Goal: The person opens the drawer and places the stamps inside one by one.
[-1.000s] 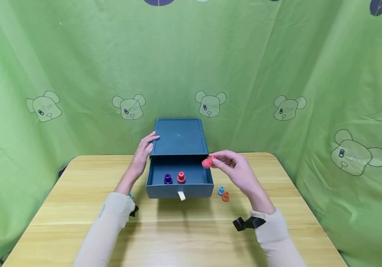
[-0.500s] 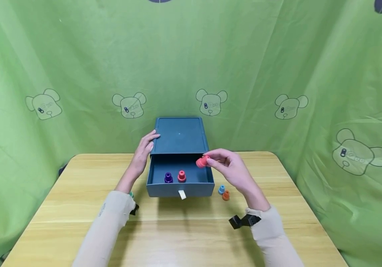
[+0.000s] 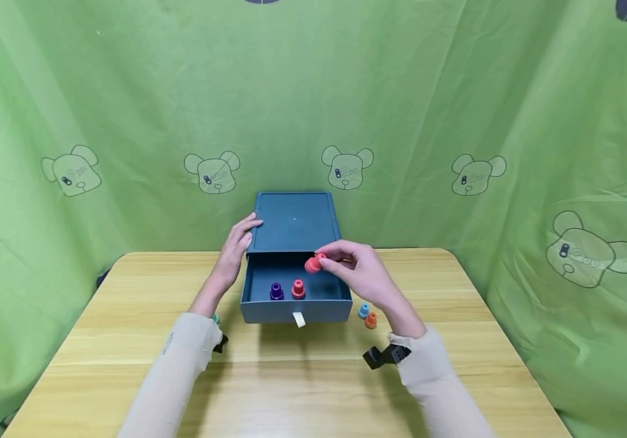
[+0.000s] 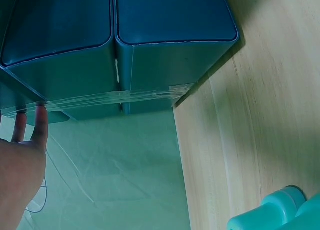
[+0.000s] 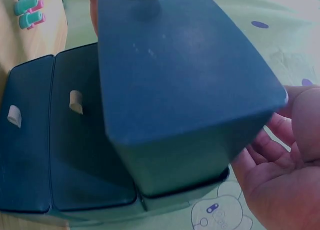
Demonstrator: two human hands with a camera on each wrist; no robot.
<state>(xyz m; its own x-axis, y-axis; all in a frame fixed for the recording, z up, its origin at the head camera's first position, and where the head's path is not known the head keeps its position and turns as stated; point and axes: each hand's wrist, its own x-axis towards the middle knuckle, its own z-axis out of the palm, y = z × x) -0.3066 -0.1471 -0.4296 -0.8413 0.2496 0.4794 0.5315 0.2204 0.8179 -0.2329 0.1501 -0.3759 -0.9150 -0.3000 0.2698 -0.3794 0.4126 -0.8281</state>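
Note:
A blue cabinet (image 3: 293, 222) stands with its top drawer (image 3: 324, 311) pulled out. Inside the drawer, a purple peg-shaped piece (image 3: 276, 292) and a red peg-shaped piece (image 3: 298, 290) stand upright near the front. My right hand (image 3: 365, 274) pinches another red peg-shaped piece (image 3: 314, 263), tilted, over the drawer's right half. In the right wrist view, the drawer hides that piece and some fingers of my right hand (image 5: 285, 170). On the cabinet's left edge rests my left hand (image 3: 230, 255), fingers extended; its fingertips (image 4: 41, 109) touch the side in the left wrist view.
Right of the drawer, a light blue piece (image 3: 364, 311) and an orange piece (image 3: 371, 320) sit on the wooden table (image 3: 291, 389). Teal pieces (image 4: 265, 212) lie at the left, partly behind my sleeve in the head view. A green curtain (image 3: 291, 91) hangs behind the cabinet.
My right hand has moved left with the red piece, from the drawer's right edge to farther over its inside. The left hand stays on the cabinet.

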